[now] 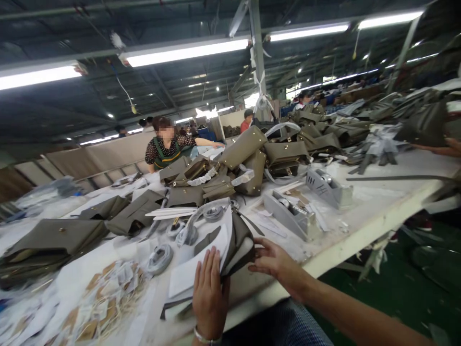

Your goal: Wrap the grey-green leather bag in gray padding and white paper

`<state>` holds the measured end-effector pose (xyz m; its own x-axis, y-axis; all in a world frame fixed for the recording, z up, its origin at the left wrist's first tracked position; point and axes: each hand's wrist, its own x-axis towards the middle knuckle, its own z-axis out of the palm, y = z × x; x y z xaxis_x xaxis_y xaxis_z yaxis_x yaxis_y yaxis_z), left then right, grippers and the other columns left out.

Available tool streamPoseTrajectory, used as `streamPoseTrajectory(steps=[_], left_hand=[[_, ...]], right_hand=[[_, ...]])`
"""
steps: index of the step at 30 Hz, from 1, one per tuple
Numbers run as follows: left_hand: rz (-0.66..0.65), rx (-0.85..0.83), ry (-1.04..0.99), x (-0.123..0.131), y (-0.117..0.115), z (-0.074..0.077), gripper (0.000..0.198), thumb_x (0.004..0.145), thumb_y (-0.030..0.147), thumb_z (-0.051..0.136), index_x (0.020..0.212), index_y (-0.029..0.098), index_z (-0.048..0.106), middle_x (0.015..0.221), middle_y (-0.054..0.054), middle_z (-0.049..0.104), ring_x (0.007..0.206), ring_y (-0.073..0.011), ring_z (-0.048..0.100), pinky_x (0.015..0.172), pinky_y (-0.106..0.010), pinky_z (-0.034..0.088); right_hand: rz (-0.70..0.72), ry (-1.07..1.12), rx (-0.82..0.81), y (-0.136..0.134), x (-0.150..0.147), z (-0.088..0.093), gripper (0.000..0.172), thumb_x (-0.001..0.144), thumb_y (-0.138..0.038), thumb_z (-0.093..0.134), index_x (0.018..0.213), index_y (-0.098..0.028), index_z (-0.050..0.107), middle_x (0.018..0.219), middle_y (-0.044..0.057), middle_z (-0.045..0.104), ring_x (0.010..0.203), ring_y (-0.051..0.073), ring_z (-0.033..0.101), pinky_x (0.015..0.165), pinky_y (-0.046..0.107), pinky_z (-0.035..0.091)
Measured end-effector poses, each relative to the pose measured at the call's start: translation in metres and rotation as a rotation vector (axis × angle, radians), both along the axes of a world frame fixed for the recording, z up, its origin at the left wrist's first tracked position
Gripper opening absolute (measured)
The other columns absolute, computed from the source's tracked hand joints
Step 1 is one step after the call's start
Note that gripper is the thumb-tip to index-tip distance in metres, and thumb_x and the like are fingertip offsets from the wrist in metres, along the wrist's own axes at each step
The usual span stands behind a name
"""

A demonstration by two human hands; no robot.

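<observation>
In front of me at the table's near edge, an olive-grey bag [239, 240] lies tilted, with a white sheet [194, 269] over its left side. My left hand [211, 293] rests on the sheet, its fingers straight and side by side, the thumb by the bag's lower edge. From the right, my right hand [272, 262] touches the bag's side with bent, spread fingertips. Just beyond the bag are rolls of grey strip [213, 214] and another coil [159, 258]. What is inside the bag is hidden.
Two grey tape dispensers [290, 216] stand to the right. Olive-grey bags [243, 146] are heaped behind, with more bags [54, 240] at left. Tags with strings [108, 298] lie at front left. A co-worker [166, 146] reaches across the far side; another person's hand [452, 146] shows at right.
</observation>
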<state>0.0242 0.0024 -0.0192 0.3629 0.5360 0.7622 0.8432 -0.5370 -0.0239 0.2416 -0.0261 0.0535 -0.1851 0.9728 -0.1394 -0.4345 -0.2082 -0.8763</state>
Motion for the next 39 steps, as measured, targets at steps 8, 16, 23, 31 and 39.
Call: streamPoseTrajectory(steps=[8, 16, 23, 31, 39], left_hand=[[0.075, -0.095, -0.251, -0.021, 0.006, 0.026, 0.069, 0.091, 0.030, 0.057, 0.152, 0.018, 0.026, 0.142, -0.014, 0.049, 0.130, -0.0274, 0.049, 0.106, -0.043, 0.044], [0.014, -0.045, -0.168, -0.026, 0.019, 0.011, 0.068, 0.092, 0.023, 0.052, 0.153, 0.020, 0.023, 0.145, -0.012, 0.047, 0.133, -0.0259, 0.046, 0.105, -0.042, 0.045], [-0.005, -0.009, -0.263, -0.032, 0.032, -0.002, 0.066, 0.092, 0.020, 0.048, 0.153, 0.022, 0.023, 0.140, -0.014, 0.052, 0.130, -0.0280, 0.050, 0.103, -0.046, 0.047], [-0.008, 0.040, -0.252, -0.029, 0.037, -0.008, 0.064, 0.090, 0.017, 0.045, 0.151, 0.019, 0.027, 0.138, -0.013, 0.054, 0.130, -0.0263, 0.051, 0.103, -0.044, 0.047], [-0.011, 0.038, -0.282, -0.030, 0.036, -0.006, 0.062, 0.091, 0.017, 0.045, 0.151, 0.018, 0.028, 0.139, -0.014, 0.053, 0.131, -0.0264, 0.049, 0.102, -0.044, 0.047]], right_hand=[[-0.236, -1.178, 0.448, 0.091, 0.072, -0.044, 0.032, 0.094, -0.035, 0.049, 0.115, -0.016, 0.066, 0.117, 0.011, 0.065, 0.104, 0.020, 0.064, 0.097, 0.036, 0.050], [-0.240, -1.507, 0.453, 0.184, 0.054, -0.065, 0.043, 0.077, -0.014, 0.067, 0.119, -0.010, 0.064, 0.123, 0.019, 0.060, 0.118, 0.030, 0.055, 0.105, 0.041, 0.042], [-0.231, -1.557, 0.498, 0.202, 0.054, -0.057, 0.017, 0.087, -0.020, 0.053, 0.084, -0.015, 0.069, 0.104, 0.010, 0.062, 0.096, 0.022, 0.059, 0.088, 0.033, 0.047], [-0.178, -1.587, 0.521, 0.202, 0.048, -0.050, 0.021, 0.089, -0.025, 0.053, 0.102, -0.013, 0.063, 0.097, 0.012, 0.065, 0.098, 0.024, 0.058, 0.094, 0.039, 0.042], [-0.196, -1.514, 0.498, 0.206, 0.052, -0.060, 0.014, 0.082, -0.015, 0.054, 0.078, -0.014, 0.067, 0.092, 0.013, 0.066, 0.102, 0.027, 0.055, 0.096, 0.040, 0.039]])
